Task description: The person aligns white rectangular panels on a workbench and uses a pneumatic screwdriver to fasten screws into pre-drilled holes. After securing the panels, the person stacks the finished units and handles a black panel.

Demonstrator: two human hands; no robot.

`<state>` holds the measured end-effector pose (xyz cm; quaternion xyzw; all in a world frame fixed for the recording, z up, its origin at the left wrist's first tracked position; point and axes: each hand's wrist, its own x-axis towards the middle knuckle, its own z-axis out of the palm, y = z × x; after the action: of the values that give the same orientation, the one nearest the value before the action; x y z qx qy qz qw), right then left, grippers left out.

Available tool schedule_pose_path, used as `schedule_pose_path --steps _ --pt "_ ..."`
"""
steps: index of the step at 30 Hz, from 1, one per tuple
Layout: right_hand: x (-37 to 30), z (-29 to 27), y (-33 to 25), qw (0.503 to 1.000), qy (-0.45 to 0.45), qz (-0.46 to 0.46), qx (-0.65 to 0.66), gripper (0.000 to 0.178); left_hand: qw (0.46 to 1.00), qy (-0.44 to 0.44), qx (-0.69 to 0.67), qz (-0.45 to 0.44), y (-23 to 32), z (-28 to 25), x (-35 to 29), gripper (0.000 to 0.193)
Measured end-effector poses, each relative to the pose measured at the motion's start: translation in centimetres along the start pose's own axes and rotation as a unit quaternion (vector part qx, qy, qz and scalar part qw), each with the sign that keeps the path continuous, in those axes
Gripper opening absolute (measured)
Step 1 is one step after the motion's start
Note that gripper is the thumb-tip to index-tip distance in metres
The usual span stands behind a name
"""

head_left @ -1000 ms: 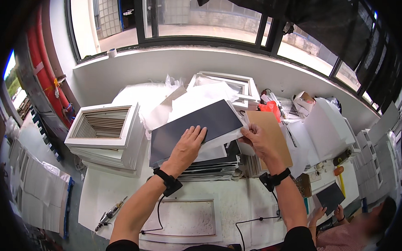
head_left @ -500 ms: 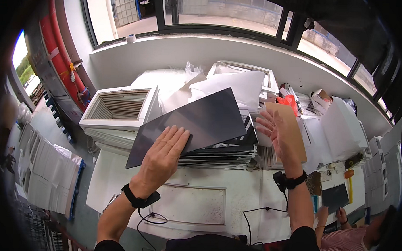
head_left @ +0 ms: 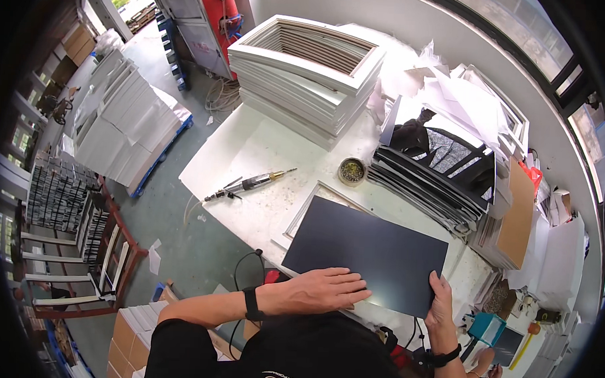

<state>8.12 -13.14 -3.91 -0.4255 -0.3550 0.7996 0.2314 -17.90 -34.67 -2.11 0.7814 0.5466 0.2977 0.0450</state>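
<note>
A dark grey, smooth rectangular panel (head_left: 364, 248) lies close in front of me, over the near side of the white worktable (head_left: 251, 144). My left hand (head_left: 320, 287) rests flat on its near edge, fingers stretched out and side by side. At the panel's right edge, my right hand (head_left: 440, 302) grips it, thumb on top and the other fingers hidden beneath. Under the panel's far left corner shows part of a white framed board (head_left: 306, 212). Beyond the panel stands a stack of black-edged sheets (head_left: 426, 186) with loose black pieces on top.
A pneumatic screwdriver (head_left: 253, 182) and a round tin of small screws (head_left: 351, 171) lie on the table's left part. White frames (head_left: 306, 89) are piled behind them. A brown board (head_left: 518, 213) leans at right. Another person's hand (head_left: 484, 362) shows at lower right.
The view has swung left and down. The dark panel has come off the black-edged stack toward me. My right hand, empty before, now grips its right edge; my left still lies flat on it.
</note>
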Motion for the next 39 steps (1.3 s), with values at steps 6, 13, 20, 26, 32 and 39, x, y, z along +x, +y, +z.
schedule_pose_path --steps 6,13,20,26,32,39 --pt "1.9 -4.4 4.8 0.998 0.052 -0.016 -0.019 0.039 0.924 0.169 0.022 -0.341 -6.3 1.5 -9.8 0.034" --pt "6.3 -4.9 8.9 0.998 0.039 -0.029 -0.025 0.046 0.854 0.205 0.034 -0.477 -13.8 6.3 -14.2 0.034" --pt "8.1 -2.9 10.0 0.999 0.038 -0.017 -0.015 0.036 0.851 0.205 0.033 -0.482 -15.2 7.3 -14.3 0.032" --pt "8.5 -1.8 10.7 0.999 0.039 -0.022 -0.002 0.035 0.854 0.208 0.035 -0.476 -14.8 7.5 -14.5 0.028" --pt "9.2 -2.0 11.1 0.998 0.049 -0.024 -0.009 0.035 0.856 0.215 0.044 -0.468 -15.0 7.4 -14.3 0.027" --pt "9.4 -2.0 11.7 0.998 0.053 -0.028 -0.019 0.041 0.854 0.222 0.04 -0.469 -15.0 7.8 -14.5 0.027"
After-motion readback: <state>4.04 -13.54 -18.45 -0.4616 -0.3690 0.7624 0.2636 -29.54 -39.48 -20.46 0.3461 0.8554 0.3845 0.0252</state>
